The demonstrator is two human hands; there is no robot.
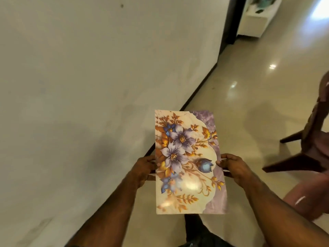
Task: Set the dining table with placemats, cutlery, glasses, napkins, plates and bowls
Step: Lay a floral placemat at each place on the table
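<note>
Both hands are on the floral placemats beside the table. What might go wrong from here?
1. The floral placemats look like a stack, with offset edges at the far left corner; held only at the sides by the left hand and right hand, one might slide out.
2. The chair stands close on the right and might snag an elbow.

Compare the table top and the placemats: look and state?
The table is plain pale grey; the placemats are printed with purple and gold flowers. The table stands bare in view; the placemats are held up past its edge by the left hand and right hand. Both are flat and glossy.
</note>
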